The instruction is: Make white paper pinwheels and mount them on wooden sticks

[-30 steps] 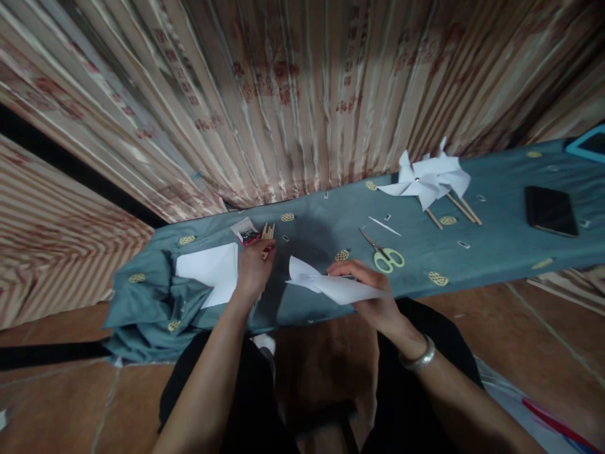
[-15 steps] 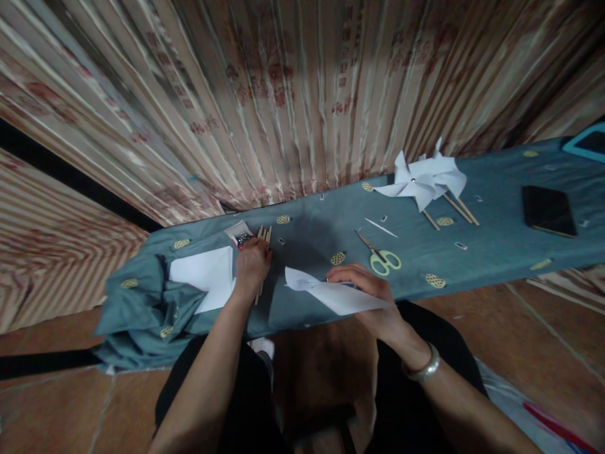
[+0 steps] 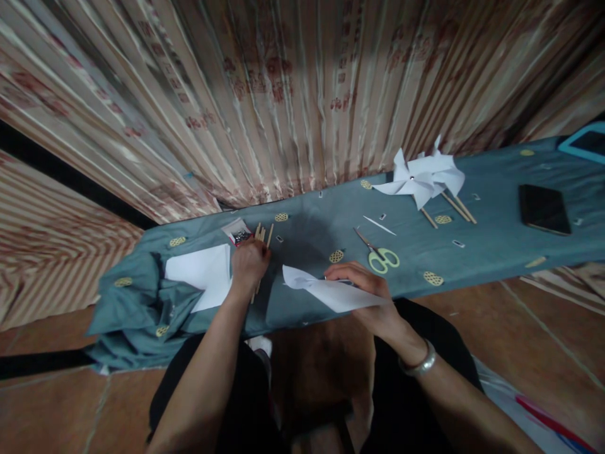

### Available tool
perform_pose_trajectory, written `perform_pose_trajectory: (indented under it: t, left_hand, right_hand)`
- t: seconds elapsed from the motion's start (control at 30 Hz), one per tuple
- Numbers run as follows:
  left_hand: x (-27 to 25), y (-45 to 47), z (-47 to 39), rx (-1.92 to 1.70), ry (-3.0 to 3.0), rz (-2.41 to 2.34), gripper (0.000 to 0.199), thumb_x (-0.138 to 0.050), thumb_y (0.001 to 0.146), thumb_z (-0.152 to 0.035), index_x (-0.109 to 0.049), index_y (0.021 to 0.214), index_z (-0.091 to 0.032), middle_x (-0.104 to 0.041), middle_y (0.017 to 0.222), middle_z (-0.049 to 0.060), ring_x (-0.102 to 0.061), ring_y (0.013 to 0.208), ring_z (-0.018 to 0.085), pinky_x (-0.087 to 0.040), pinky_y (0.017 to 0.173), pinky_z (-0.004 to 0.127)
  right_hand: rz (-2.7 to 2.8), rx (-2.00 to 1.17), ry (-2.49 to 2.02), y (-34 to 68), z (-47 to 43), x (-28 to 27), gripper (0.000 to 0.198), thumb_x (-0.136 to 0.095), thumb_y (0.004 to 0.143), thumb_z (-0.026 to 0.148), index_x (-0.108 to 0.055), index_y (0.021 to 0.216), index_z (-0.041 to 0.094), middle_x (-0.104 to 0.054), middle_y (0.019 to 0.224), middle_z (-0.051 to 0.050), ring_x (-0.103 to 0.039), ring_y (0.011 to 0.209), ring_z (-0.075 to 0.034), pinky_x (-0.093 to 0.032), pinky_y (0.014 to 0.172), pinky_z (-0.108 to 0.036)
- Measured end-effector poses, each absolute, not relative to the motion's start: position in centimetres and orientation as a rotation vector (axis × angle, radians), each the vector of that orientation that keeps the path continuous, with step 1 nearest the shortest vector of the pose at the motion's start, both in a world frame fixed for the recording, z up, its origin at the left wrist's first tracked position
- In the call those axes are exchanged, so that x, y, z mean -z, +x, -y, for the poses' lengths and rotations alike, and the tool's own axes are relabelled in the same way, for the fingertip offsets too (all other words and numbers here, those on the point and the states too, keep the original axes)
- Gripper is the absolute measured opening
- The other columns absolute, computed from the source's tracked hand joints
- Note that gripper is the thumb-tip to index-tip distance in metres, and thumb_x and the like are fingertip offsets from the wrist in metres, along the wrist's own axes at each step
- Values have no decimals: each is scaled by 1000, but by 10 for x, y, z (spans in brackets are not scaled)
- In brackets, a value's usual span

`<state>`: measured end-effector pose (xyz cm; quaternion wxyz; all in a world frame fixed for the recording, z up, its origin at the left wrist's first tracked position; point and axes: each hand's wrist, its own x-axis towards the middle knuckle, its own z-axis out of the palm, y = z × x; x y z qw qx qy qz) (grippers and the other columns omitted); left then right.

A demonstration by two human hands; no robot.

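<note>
My left hand [image 3: 251, 260] is closed over thin wooden sticks [image 3: 261, 232], which lie together on the cloth. Its fingers partly hide them, so I cannot tell how many are gripped. In my right hand [image 3: 362, 282] is a folded white paper pinwheel [image 3: 331, 293], held near the front edge by curled fingers, with no stick visible on it. Just beyond my left hand lies a small open box of metal pins [image 3: 241, 236]. White paper sheets [image 3: 203, 268] rest to the left of the sticks.
Scissors with green handles [image 3: 382, 258] and a thin white paper strip [image 3: 379, 225] lie past my right hand. Finished pinwheels on sticks [image 3: 420, 180] are at the back right. A black phone [image 3: 544, 209] and blue-framed device [image 3: 588, 144] sit further right on the cloth-covered table [image 3: 312, 236].
One stick under my left hand now stands slightly apart from the others. My right hand still holds the paper pinwheel in about the same place. The view has shifted slightly.
</note>
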<state>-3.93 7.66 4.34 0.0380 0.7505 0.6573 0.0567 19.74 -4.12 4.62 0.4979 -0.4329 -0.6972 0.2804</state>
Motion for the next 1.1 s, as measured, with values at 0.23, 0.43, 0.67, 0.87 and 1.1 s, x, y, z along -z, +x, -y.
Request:
perform_pose_trajectory:
  t: [0.23, 0.43, 0.67, 0.87, 1.1]
  left_hand:
    - [-35, -31, -62, -664, 2069, -1770, 19, -55, 80, -22, -73, 84, -17, -72, 89, 8, -67, 81, 22, -50, 75, 31]
    - [-40, -11, -36, -989, 1650, -1366, 23, -64, 74, -34, -72, 86, -16, -71, 79, 4, -66, 74, 18, -51, 64, 26]
    - [-50, 5, -14, -920, 1429, -1156, 33, -72, 69, -49, -73, 76, -17, -72, 70, 4, -65, 66, 18, -54, 64, 29]
    - [-51, 2, -8, -904, 1413, -1137, 31, -76, 69, -47, -77, 79, -18, -75, 80, 4, -67, 77, 20, -55, 71, 30]
    - [-49, -5, -4, -828, 1423, -1133, 28, -72, 75, -45, -79, 84, -20, -74, 77, 4, -64, 69, 17, -50, 61, 26]
  right_hand:
    - [1675, -714, -1076, 198, 40, -46, 11, -63, 84, 21, -67, 94, 24, -72, 99, -4, -66, 94, -21, -51, 83, -37]
    - [1639, -713, -1092, 201, 39, -49, 10, -64, 85, 20, -67, 94, 24, -72, 99, -3, -66, 95, -19, -50, 84, -35]
    - [1579, -716, -1082, 209, 41, -55, 13, -66, 84, 27, -67, 97, 24, -72, 102, -4, -67, 97, -20, -52, 85, -37]
    - [1539, -676, -1077, 210, 42, -58, 14, -65, 84, 26, -66, 98, 24, -72, 100, -4, -66, 97, -21, -51, 87, -38]
    - [1477, -656, -1084, 209, 45, -59, 15, -63, 85, 27, -67, 100, 25, -72, 99, -3, -66, 98, -21, -50, 91, -38]
